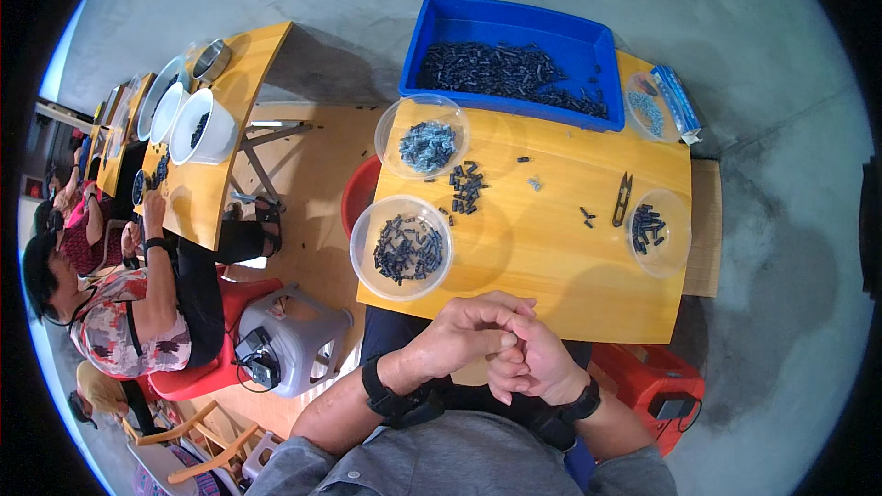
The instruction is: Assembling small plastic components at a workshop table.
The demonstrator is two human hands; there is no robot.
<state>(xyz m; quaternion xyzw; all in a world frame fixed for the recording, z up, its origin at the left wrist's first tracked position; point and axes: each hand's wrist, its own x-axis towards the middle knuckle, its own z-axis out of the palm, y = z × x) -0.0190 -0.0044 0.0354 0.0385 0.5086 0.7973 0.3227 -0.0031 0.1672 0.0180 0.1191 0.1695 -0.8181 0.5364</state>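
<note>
Left hand [467, 334] is meeting right hand [544, 364] at the near side of the yellow table [551, 271], fingers curling inward; whether they are pinching anything, I cannot tell.

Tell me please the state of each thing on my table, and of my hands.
Left hand: partly curled, touching the other
Right hand: curled, any contents hidden
Blue tray: uncovered, partly filled
Upper left bowl: uncovered, partly filled
Lower left bowl: uncovered, partly filled
Upper right bowl: partly filled
Lower right bowl: uncovered, partly filled
Snips: lying on the table
Dark pile: loose
Long box: open or closed unclear
</note>
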